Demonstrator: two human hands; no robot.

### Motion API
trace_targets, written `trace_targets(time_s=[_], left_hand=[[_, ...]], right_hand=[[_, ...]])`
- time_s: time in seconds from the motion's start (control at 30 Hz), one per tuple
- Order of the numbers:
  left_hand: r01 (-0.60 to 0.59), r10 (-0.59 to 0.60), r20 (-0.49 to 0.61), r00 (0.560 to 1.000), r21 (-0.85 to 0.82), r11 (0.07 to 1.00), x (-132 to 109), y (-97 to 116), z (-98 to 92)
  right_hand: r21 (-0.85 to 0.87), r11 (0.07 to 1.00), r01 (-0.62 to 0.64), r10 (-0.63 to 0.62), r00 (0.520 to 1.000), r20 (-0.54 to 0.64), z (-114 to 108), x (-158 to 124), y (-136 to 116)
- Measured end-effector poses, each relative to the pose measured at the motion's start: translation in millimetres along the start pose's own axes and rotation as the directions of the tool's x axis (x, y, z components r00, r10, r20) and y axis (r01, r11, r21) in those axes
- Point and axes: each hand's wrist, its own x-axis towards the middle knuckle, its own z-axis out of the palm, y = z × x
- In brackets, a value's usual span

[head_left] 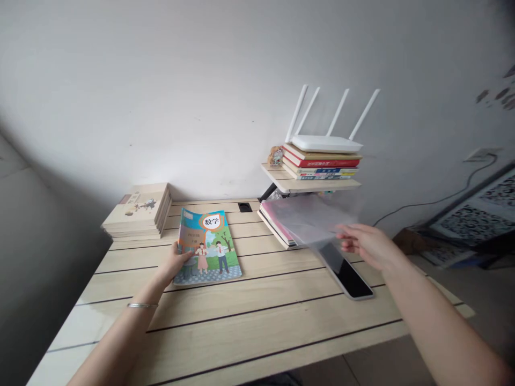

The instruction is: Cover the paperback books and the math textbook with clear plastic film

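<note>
My left hand point(179, 262) grips the left edge of a maths textbook point(219, 241), thumb on its colourful cover. The textbook lies flat on the striped wooden desk. On the right, my right hand point(364, 244) pinches the edge of a clear plastic sheet point(317, 214), perhaps a book cover. The sheet slants over a stack of notebooks point(277, 222) with a pink one on top, and hangs across the far end of a smartphone point(352, 279). That phone lies face up with a dark screen, just below my right hand.
A pile of beige books point(139, 206) stands at the back left of the desk point(241, 305). At the back right, a small raised shelf point(314, 186) bears several books point(322, 163) and a white router point(325, 143) with upright antennas. A black cable-hole cover point(244, 207) sits near the wall.
</note>
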Motion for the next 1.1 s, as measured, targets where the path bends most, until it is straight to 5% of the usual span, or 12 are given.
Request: trace_targets(time_s=[0.17,0.33,0.5,0.67,0.77,1.0,1.1], left_hand=[[-0.046,0.044,0.116,0.992,0.020,0.999,-6.0,0.0,15.9],[-0.164,0.211,-0.112,0.971,0.327,0.931,-15.5,6.1,21.7],[-0.312,0.424,-0.155,0.892,0.466,0.828,-47.0,17.7,2.0],[-0.639,0.657,0.222,0.721,0.579,0.506,-86.8,5.4,24.2],[-0.701,0.719,0.279,0.636,0.597,0.389,-90.1,-10.6,50.5],[-0.680,0.710,0.212,0.672,0.555,0.479,-80.4,-18.4,78.5],[-0.711,0.711,0.246,0.659,0.513,0.481,-84.9,-13.1,83.3]], right_hand=[[0.117,0.992,-0.049,-0.002,0.914,0.406,31.0,-53.7,9.4],[0.009,0.996,0.092,-0.077,0.765,0.639,100.5,-65.0,21.8],[-0.095,0.961,0.260,-0.131,0.730,0.671,154.7,-53.9,30.3],[-0.073,0.940,0.332,-0.191,0.694,0.694,177.0,-60.5,29.8],[-0.038,0.940,0.340,-0.213,0.669,0.712,181.2,-72.3,20.8],[0.160,0.923,0.349,-0.343,0.564,0.751,187.4,-92.9,16.9],[0.232,0.926,0.297,-0.368,0.580,0.727,189.6,-98.3,17.9]])
